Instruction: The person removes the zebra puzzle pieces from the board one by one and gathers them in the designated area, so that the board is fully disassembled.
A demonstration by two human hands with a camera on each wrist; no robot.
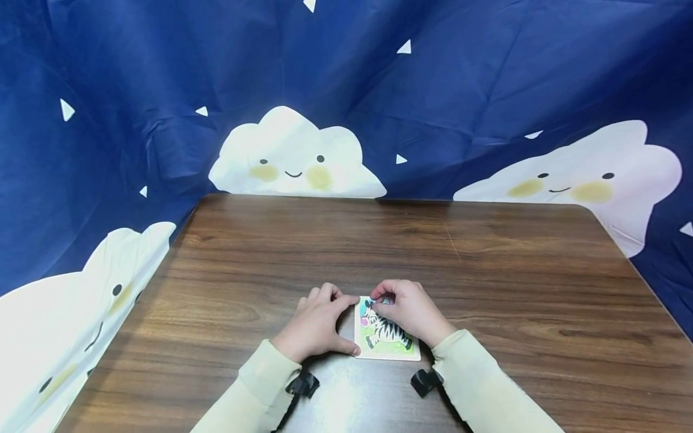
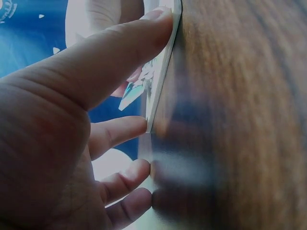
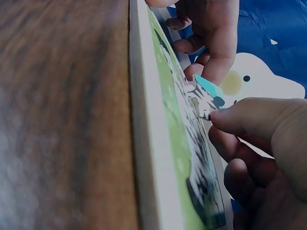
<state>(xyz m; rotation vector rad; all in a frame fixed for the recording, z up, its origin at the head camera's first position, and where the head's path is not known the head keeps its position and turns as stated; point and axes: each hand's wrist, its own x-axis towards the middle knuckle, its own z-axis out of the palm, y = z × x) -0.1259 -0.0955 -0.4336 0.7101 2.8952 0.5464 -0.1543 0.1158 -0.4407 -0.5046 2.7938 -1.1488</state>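
Note:
A small zebra jigsaw board (image 1: 387, 347) with a pale rim lies flat on the wooden table. My left hand (image 1: 316, 319) spans its left side, thumb on the near corner and index finger at the far one; the other fingertips rest on the table in the left wrist view. Between thumb and fingertip, my right hand (image 1: 408, 308) pinches a puzzle piece (image 3: 206, 93) with light blue and black-and-white print. It is tilted up over the board's far left part, where the right wrist view shows its lower edge close to the picture. My right fingers partly hide the board's far right area.
The brown wood-grain table (image 1: 514, 288) extends around the board on all sides. Behind and to the left hangs a blue cloth (image 1: 346, 66) with white clouds and triangles. A black strap mount (image 1: 304, 383) sits at the left wrist, another (image 1: 425, 382) at the right.

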